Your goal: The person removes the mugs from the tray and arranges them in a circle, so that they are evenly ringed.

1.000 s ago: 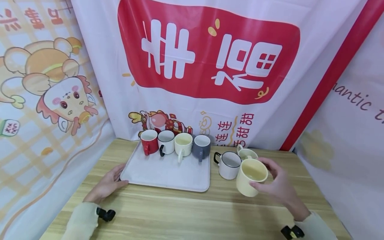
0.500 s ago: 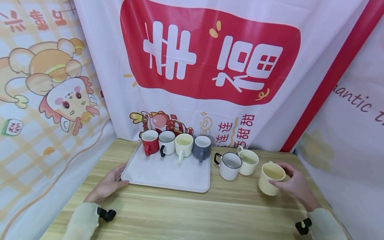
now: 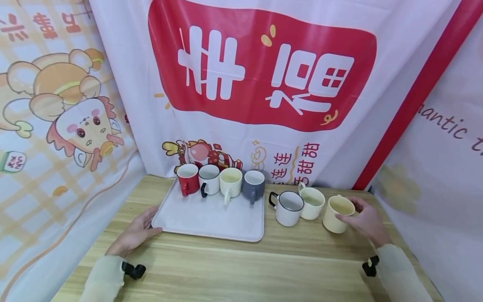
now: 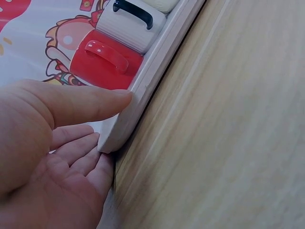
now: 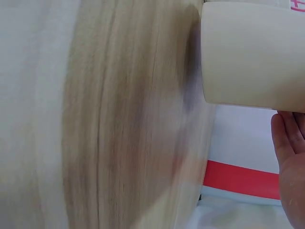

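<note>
My right hand holds a pale yellow mug by its rim and side, with the thumb in front, at the table's right. The right wrist view shows the same mug side-on, close by the wooden tabletop. To its left stand a cream mug and a white mug with a black rim. My left hand rests against the front left corner of a white tray. In the left wrist view, its extended thumb lies along the tray's edge, with the other fingers fairly straight beside the corner.
A row of mugs stands along the tray's back: red, white with a black handle, cream and dark grey. Behind the wooden table hangs a printed cloth. More cloth hangs at both sides.
My right hand has carried the yellow mug to the right, away from the white and cream mugs, then slightly back and away from me. My left hand stays at the tray corner.
</note>
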Tool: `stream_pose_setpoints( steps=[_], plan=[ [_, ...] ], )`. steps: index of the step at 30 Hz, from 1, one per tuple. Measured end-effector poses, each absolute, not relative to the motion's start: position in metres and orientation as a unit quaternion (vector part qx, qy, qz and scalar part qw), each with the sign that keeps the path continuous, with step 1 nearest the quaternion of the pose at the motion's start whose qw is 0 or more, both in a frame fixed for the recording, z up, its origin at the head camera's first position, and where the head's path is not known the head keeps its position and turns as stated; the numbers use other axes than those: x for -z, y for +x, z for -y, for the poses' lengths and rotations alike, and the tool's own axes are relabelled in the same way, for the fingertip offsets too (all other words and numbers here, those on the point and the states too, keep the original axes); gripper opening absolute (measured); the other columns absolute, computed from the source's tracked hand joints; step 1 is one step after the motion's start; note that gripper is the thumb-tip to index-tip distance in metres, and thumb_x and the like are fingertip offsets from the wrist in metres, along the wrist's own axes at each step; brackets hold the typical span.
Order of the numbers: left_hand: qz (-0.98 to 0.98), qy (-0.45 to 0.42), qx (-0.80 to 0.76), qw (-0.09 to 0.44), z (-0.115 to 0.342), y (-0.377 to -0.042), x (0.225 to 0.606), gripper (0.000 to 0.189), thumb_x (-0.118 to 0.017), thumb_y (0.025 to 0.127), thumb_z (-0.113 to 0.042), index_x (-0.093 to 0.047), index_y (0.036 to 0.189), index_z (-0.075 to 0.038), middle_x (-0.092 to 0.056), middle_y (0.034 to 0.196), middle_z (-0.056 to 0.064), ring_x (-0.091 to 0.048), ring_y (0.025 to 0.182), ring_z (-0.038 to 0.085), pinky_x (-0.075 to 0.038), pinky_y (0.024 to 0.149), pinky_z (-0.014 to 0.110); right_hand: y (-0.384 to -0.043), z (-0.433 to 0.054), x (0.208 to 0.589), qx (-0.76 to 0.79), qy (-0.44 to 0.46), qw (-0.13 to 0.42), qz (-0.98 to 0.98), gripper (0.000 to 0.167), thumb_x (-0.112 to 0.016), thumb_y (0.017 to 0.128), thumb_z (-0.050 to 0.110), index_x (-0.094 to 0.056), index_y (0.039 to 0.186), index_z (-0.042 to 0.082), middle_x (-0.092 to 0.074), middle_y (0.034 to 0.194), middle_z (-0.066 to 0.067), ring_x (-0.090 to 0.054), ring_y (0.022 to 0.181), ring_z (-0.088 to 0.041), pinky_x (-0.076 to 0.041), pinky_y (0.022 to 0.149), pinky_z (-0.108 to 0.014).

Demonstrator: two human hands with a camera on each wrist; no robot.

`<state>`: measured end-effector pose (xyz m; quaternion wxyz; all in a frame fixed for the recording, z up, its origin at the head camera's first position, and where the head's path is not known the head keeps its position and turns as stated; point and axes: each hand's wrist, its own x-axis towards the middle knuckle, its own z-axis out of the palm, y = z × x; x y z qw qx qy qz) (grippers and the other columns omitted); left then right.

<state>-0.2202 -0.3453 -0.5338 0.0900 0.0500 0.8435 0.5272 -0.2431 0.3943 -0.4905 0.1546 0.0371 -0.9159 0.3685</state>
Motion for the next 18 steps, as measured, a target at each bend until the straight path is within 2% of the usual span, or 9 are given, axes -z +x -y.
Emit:
stream_pose_setpoints(
  steps=[10, 18],
  plan=[
    [-0.847, 0.029, -0.521, 0.104, 0.344, -0.223, 0.536, 0.091, -0.068, 0.101, -0.01, -0.008, 0.168, 0.002, -0.011, 0.175, 0.029, -0.012, 0.162, 0.051, -0.017, 0.133, 0.063, -0.257, -0.398, 0.497, -0.384, 0.022, 0.142, 0.912, 0.065, -0.091, 0.084, 0.033, -0.064, 0.133, 0.001, -0.072, 0.121, -0.02, -0.057, 0.094, 0.012, -0.048, 0.077, 0.0],
    [-0.847, 0.034, -0.52, 0.104, 0.344, -0.222, 0.533, 0.091, -0.068, 0.101, -0.011, -0.008, 0.168, 0.002, -0.01, 0.175, 0.03, -0.011, 0.162, 0.052, -0.017, 0.133, 0.064, -0.267, -0.401, 0.494, -0.381, 0.02, 0.113, 0.917, 0.066, -0.089, 0.086, 0.038, -0.063, 0.136, 0.004, -0.071, 0.125, -0.02, -0.062, 0.101, -0.008, -0.05, 0.076, -0.006]
  ],
)
